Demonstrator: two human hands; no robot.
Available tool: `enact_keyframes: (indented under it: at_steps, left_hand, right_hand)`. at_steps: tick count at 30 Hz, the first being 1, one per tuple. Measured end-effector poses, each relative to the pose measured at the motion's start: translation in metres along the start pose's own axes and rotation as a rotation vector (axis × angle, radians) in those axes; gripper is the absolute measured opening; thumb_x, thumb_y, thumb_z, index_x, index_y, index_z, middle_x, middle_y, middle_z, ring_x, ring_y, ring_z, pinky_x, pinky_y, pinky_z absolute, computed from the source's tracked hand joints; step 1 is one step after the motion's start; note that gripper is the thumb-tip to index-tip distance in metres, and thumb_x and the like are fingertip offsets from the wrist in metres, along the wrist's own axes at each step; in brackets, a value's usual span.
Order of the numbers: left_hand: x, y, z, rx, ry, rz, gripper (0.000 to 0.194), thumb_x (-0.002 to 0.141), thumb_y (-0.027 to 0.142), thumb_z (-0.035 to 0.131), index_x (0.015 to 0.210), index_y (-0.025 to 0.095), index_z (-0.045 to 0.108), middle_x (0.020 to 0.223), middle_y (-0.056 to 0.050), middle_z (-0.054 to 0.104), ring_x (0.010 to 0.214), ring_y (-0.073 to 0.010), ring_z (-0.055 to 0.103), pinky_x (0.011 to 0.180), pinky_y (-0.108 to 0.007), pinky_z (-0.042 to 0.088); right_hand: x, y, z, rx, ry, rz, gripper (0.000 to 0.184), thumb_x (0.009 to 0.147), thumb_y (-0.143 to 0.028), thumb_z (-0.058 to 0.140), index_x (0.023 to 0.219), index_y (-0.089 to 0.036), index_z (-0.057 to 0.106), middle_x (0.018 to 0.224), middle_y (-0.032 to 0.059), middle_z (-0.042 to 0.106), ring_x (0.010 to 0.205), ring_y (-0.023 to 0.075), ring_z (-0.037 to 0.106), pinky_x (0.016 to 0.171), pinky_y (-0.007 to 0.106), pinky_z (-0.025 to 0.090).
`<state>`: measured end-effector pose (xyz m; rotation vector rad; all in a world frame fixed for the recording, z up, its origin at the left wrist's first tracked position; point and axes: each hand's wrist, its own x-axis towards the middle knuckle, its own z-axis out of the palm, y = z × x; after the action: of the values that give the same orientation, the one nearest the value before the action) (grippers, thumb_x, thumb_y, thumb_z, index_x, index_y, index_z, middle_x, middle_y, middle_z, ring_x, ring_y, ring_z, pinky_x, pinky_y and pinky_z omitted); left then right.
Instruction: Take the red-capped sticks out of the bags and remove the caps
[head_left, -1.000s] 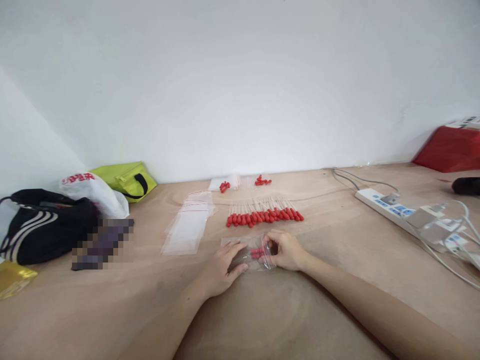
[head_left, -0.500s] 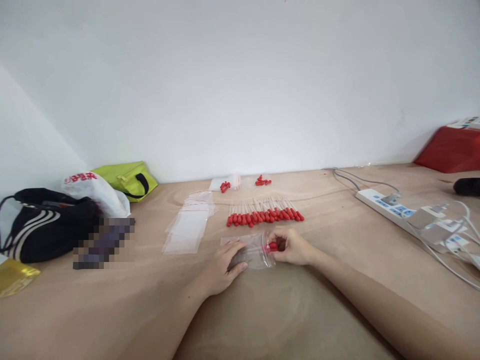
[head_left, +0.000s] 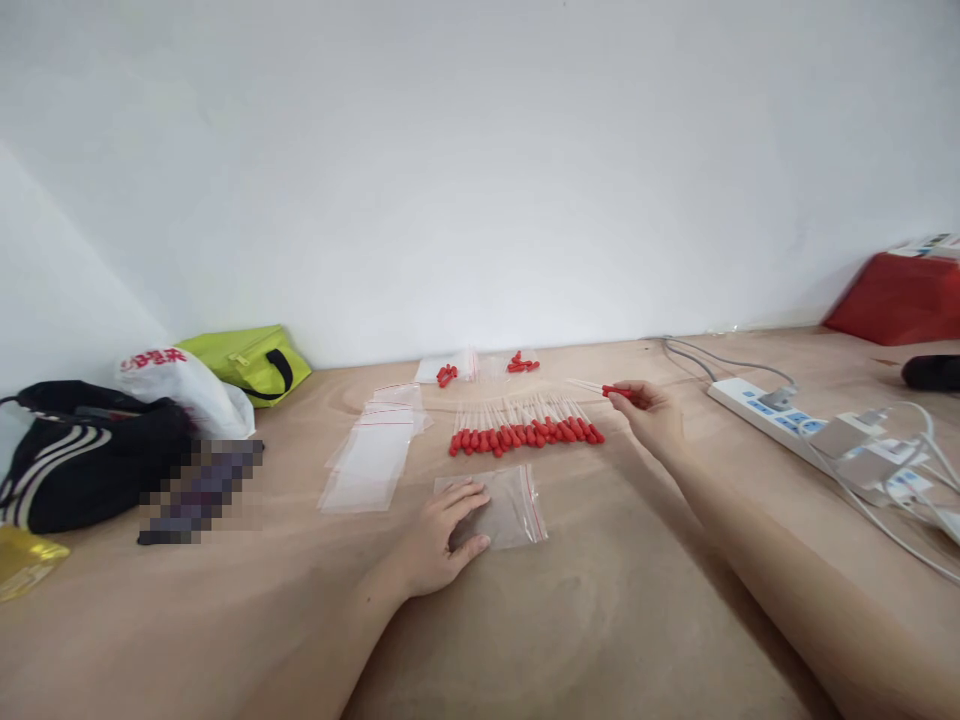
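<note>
With our left hand [head_left: 444, 535], fingers spread a little, we press the clear bag [head_left: 510, 508] flat on the table [head_left: 585, 620]. Our right hand [head_left: 651, 412], fingers pinched, holds red-tipped sticks [head_left: 616, 391] up, right of the row of sticks [head_left: 525, 434].

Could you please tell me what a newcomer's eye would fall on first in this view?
Probably the row of red-tipped sticks in the middle of the table, bright against its brown surface. Next might come the right hand, holding more red-ended sticks beyond the row's right end, and the lime-green bag by the wall at the left.
</note>
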<state>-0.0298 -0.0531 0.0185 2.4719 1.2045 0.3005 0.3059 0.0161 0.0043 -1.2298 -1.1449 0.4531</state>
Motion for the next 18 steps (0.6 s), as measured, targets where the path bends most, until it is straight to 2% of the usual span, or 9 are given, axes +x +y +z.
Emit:
enact_keyframes:
  at_steps: [3, 6, 9, 13, 18]
  left_hand:
    - [0.0, -0.001, 0.0, 0.048, 0.048, 0.006, 0.042, 0.08, 0.043, 0.047, 0.117, 0.024, 0.05, 0.129, -0.005, 0.047, 0.121, -0.0227, 0.039, 0.1, -0.043, 0.032]
    - [0.002, -0.003, -0.001, 0.093, 0.13, 0.0, 0.037, 0.079, 0.043, 0.049, 0.109, 0.024, 0.055, 0.118, -0.006, 0.055, 0.111, -0.0232, 0.047, 0.095, -0.044, 0.036]
    - [0.005, -0.009, 0.0, 0.095, 0.271, -0.05, 0.029, 0.08, 0.04, 0.046, 0.1, 0.023, 0.058, 0.107, -0.005, 0.06, 0.102, -0.0215, 0.052, 0.089, -0.041, 0.04]
    - [0.01, -0.021, 0.0, 0.064, 0.401, -0.126, 0.024, 0.08, 0.036, 0.046, 0.092, 0.02, 0.059, 0.099, -0.005, 0.06, 0.096, -0.0199, 0.054, 0.086, -0.036, 0.042]
    - [0.011, -0.028, -0.004, 0.036, 0.39, -0.208, 0.024, 0.077, 0.035, 0.049, 0.093, 0.019, 0.056, 0.098, -0.005, 0.06, 0.094, -0.0196, 0.055, 0.084, -0.034, 0.043]
  right_hand:
    - [-0.01, 0.016, 0.007, -0.237, 0.006, -0.163, 0.024, 0.074, -0.038, 0.054, 0.084, -0.019, 0.065, 0.085, 0.0068, 0.067, 0.077, 0.0186, 0.061, 0.073, 0.035, 0.049]
    - [-0.018, 0.026, 0.013, -0.371, -0.092, -0.332, 0.023, 0.078, -0.035, 0.048, 0.086, -0.022, 0.066, 0.089, 0.0056, 0.067, 0.082, 0.0183, 0.062, 0.078, 0.035, 0.049]
    - [-0.02, 0.028, 0.017, -0.423, -0.191, -0.448, 0.026, 0.081, -0.034, 0.045, 0.091, -0.022, 0.066, 0.093, 0.0062, 0.066, 0.087, 0.0185, 0.061, 0.082, 0.034, 0.048]
    - [-0.02, 0.027, 0.021, -0.434, -0.249, -0.458, 0.029, 0.082, -0.036, 0.044, 0.095, -0.021, 0.065, 0.095, 0.0081, 0.065, 0.089, 0.0191, 0.06, 0.083, 0.034, 0.048]
    - [-0.021, 0.024, 0.024, -0.367, -0.27, -0.355, 0.029, 0.08, -0.039, 0.046, 0.094, -0.02, 0.064, 0.094, 0.0085, 0.064, 0.088, 0.0196, 0.059, 0.082, 0.034, 0.047]
